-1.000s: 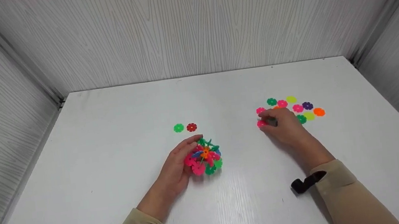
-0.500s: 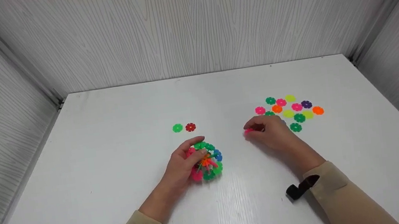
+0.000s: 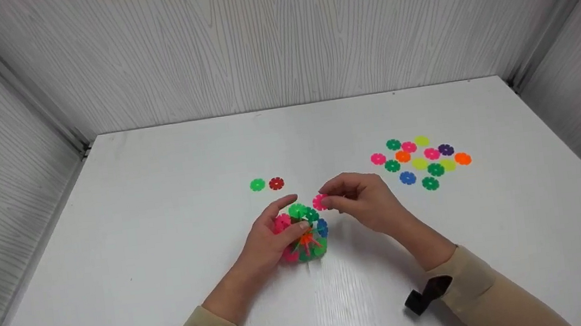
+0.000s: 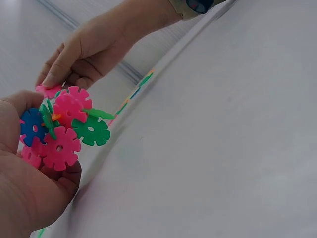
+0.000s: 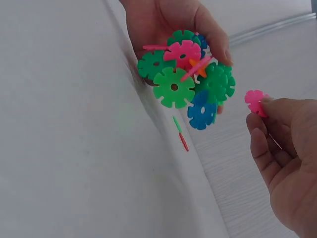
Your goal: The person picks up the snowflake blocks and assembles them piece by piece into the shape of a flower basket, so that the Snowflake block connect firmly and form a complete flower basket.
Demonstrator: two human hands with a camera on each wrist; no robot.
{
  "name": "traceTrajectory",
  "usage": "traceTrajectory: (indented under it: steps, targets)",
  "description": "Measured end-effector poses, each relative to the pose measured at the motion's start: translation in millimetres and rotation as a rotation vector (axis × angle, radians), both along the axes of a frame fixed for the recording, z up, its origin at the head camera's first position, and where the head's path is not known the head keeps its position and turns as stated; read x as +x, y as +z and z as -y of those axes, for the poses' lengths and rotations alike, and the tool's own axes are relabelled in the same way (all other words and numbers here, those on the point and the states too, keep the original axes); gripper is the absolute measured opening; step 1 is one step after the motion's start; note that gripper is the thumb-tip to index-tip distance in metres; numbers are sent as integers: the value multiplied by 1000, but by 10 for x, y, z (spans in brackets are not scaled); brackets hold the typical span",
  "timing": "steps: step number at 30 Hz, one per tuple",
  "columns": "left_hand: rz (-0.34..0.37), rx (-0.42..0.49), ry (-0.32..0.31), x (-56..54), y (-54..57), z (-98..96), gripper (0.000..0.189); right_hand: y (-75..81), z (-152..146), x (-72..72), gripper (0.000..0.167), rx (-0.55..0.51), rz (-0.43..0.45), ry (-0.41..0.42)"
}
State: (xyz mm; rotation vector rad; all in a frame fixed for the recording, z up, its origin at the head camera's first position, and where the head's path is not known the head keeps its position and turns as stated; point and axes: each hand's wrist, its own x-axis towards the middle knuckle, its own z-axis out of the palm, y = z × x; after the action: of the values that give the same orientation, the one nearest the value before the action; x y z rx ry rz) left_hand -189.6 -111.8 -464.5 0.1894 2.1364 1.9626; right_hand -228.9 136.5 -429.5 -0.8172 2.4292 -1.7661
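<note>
My left hand [image 3: 264, 242] holds a cluster of interlocked plastic snowflake discs [image 3: 317, 247], its thumb lying across the near side. Pink, green and blue discs stand out around an orange piece [image 5: 199, 68] at the middle of the cluster. Between thumb and fingers, my right hand [image 3: 363, 201] pinches a single pink snowflake disc [image 5: 255, 102]. In the head view that disc is just beyond the cluster's upper right edge; the right wrist view shows a gap between them. Part of the cluster is hidden behind the left palm and fingers.
A light green disc [image 3: 257, 185] and a red disc [image 3: 276, 183] lie flat beyond the left hand. Several loose discs, among them a purple disc [image 3: 446, 150] and a blue disc [image 3: 407, 177], are spread at the right of the white table [image 3: 170, 165]. Wood-grain panels [image 3: 276, 39] enclose the back and sides.
My right hand has picked up a pink disc from the loose ones and carried it left to the cluster. My left hand has turned the cluster, its thumb now across it.
</note>
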Motion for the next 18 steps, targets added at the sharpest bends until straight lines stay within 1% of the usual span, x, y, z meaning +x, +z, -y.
traceTrajectory:
  steps: [3, 6, 9, 13, 18]
  targets:
    - [-14, -25, -8, 6, -6, -2, 69, -11, 41, 24, 16, -23, -25, 18]
    - [-18, -33, -10, 6, -12, -4, 65, -25, 42, 29, 18, -20, -33, 20]
    - [-10, -22, 5, 8, -16, -6, 66, -36, 31, 31, 20, -6, -32, 14]
    - [0, -9, 34, 15, -16, -6, 70, -45, 39, 42, 20, 19, -27, 27]
    - [-9, -28, 69, 16, -10, -17, 72, -52, 72, 59, 19, 31, -27, 35]
